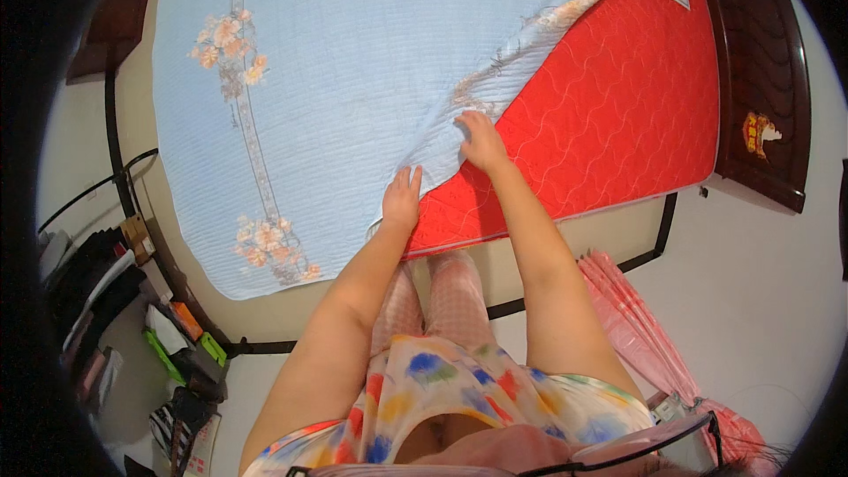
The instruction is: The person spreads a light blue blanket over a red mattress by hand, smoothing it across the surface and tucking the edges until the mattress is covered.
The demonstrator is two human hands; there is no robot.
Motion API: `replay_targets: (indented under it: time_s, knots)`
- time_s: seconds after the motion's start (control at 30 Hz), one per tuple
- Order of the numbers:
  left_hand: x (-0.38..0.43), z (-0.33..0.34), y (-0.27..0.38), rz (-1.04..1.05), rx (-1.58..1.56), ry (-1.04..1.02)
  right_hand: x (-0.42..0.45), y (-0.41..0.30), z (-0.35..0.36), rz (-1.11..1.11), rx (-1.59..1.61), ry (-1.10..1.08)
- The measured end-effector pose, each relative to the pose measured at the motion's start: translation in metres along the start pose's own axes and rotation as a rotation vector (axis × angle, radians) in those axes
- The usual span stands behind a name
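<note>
A light blue quilted bed cover (318, 112) with peach flower prints lies over a red mattress (616, 99). Its right side is folded back diagonally, leaving the red quilted surface bare on the right. My left hand (401, 200) rests flat on the cover near the front edge of the mattress, fingertips at the fold. Farther in and to the right, my right hand (483, 142) touches the folded part, its fingers bent and thumb apart. No cloth is visibly pinched in either hand.
A dark wooden headboard (762, 79) stands along the right side. Below the mattress runs a black bed-frame bar (507, 309). A pink curtain (646, 324) hangs at lower right. At left are piled clothes (99, 278), a cardboard box (137, 238) and bags (182, 411).
</note>
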State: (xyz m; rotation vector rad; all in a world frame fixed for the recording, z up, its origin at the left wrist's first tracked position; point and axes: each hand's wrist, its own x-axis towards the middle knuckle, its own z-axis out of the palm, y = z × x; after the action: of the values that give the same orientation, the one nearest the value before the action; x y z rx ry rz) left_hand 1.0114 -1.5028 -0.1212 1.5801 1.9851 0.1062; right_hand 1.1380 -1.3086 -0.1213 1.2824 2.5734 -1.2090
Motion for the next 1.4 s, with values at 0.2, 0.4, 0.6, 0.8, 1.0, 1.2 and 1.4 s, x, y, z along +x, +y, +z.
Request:
replay_targets:
  time_s: [0.2,0.4,0.6,0.8,1.0,1.2,1.4]
  knots:
    - [0.018,0.004,-0.008,-0.166,-0.134,0.128,-0.047,-0.027,0.015,-0.126,-0.326,-0.106]
    - [0.001,-0.034,0.019,-0.35,-0.351,0.144,-0.042,-0.041,0.041,-0.443,-0.214,0.023]
    - [-0.044,-0.024,0.052,-0.487,-0.388,0.234,0.009,0.01,-0.034,-0.305,-0.295,0.406]
    - [-0.046,-0.018,0.08,-0.546,-0.41,0.297,0.058,0.047,-0.095,-0.305,-0.474,0.56]
    - [-0.07,-0.016,0.072,-0.636,-0.38,0.329,0.097,0.068,-0.128,-0.042,-0.275,0.736]
    - [-0.078,-0.011,0.084,-0.616,-0.466,0.36,0.085,0.06,-0.133,-0.017,-0.049,0.592]
    - [-0.07,-0.008,0.081,-0.639,-0.501,0.443,0.017,0.082,-0.072,-0.218,-0.202,0.253]
